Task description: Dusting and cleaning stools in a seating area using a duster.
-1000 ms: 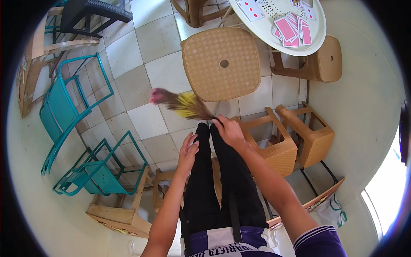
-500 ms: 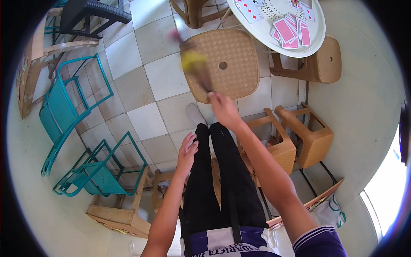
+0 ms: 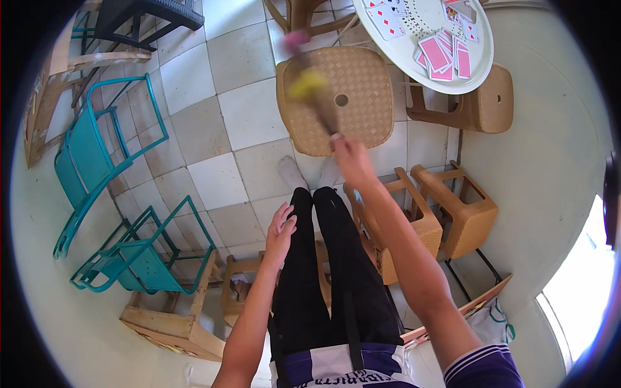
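My right hand (image 3: 352,160) is closed round the handle of what looks like a feather duster (image 3: 309,85), smeared by motion, with a yellow band, dark brown parts and a pink tip. The duster slants up and left over a tan woven-pattern plastic stool (image 3: 370,84) with a round hole in its seat. Whether it touches the seat I cannot tell. My left hand (image 3: 281,229) hangs beside my left thigh, fingers loosely curled but apart, with nothing in it.
A round white table (image 3: 414,77) at the far right carries playing cards (image 3: 435,53), some face down. Tan stools (image 3: 466,220) stand to my right, another stool (image 3: 497,97) by the table. Teal metal chairs (image 3: 90,161) line the left, near a wooden bench (image 3: 171,326) and a black stool (image 3: 145,16).
My right hand and the duster have shifted a little to the right over the stool. My left hand stays by my thigh. The whole view has moved slightly.
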{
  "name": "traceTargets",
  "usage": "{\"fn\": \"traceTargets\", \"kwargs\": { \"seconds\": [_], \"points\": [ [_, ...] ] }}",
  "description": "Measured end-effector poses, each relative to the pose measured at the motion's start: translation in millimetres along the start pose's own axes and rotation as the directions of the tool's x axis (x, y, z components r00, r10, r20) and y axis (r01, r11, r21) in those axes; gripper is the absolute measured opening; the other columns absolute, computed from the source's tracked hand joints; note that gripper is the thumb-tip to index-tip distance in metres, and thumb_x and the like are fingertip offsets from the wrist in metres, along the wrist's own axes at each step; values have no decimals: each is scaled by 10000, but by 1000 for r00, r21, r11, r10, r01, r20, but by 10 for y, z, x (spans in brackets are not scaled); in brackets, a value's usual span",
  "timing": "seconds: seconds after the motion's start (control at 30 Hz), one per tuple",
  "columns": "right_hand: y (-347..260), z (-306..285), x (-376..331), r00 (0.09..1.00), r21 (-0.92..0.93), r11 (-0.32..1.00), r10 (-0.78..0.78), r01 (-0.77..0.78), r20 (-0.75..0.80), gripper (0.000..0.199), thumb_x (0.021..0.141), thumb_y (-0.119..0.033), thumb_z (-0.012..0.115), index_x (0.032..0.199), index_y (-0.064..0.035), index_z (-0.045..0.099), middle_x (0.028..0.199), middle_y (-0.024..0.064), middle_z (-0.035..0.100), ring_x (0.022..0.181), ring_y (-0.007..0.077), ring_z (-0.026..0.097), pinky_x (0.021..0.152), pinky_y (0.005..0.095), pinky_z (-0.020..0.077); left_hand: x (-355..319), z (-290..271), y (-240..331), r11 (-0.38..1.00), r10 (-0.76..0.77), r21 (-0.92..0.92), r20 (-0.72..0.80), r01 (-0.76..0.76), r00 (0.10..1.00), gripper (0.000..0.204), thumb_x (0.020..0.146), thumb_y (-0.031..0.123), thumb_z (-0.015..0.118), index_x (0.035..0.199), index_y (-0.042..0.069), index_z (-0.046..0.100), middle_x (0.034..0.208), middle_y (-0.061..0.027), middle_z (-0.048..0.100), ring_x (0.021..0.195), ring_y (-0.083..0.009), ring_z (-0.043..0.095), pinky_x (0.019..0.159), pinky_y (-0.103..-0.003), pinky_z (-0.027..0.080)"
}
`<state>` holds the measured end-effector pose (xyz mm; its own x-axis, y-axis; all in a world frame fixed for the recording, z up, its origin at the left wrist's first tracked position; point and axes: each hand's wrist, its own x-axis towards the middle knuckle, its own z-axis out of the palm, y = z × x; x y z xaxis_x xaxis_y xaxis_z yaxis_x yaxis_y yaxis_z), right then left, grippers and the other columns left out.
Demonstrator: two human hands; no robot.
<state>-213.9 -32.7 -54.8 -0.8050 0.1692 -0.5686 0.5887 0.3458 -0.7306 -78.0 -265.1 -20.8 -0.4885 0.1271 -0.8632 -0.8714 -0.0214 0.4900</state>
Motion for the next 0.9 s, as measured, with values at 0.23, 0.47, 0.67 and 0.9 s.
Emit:
{"fn": "traceTargets", "kwargs": {
  "seconds": [0.23, 0.47, 0.67, 0.9],
  "points": [
    [-211, -116, -2, 918, 529, 800, 387, -283, -93, 380, 1025, -407, 452, 787, -113, 486, 597, -52, 374, 447, 55, 310, 389, 246, 230, -26, -60, 22, 1000, 7, -13, -14, -7, 1000, 606, 981, 299, 511, 1522, 105, 317, 1505, -122, 428, 1316, -269, 474, 1074, -423, 395],
    [-354, -26, -35, 925, 233, 896, 361, -378, 114, 389, 1001, -447, 488, 792, -122, 527, 598, -44, 424, 438, 67, 351, 385, 265, 257, -39, -82, -3, 1000, -4, -16, -22, 3, 1000, 605, 976, 293, 515, 1518, 103, 322, 1496, -122, 441, 1309, -266, 479, 1079, -419, 388],
    [-311, -132, -116, 873, 506, 734, 479, -452, 85, 405, 996, -430, 484, 765, -97, 503, 573, -39, 402, 485, 80, 381, 436, 272, 296, -44, -141, -25, 1000, -1, -13, -36, 1, 999, 600, 978, 285, 511, 1517, 100, 324, 1495, -125, 442, 1305, -272, 485, 1067, -421, 402],
    [-233, -107, -80, 916, 415, 844, 398, -341, -57, 395, 1020, -347, 426, 761, -62, 512, 622, -8, 454, 528, 114, 413, 483, 304, 329, 27, -201, -36, 999, 28, -45, -17, -28, 999, 638, 984, 322, 574, 1519, 96, 310, 1509, -149, 416, 1310, -281, 470, 1064, -459, 395]
  ]
}}
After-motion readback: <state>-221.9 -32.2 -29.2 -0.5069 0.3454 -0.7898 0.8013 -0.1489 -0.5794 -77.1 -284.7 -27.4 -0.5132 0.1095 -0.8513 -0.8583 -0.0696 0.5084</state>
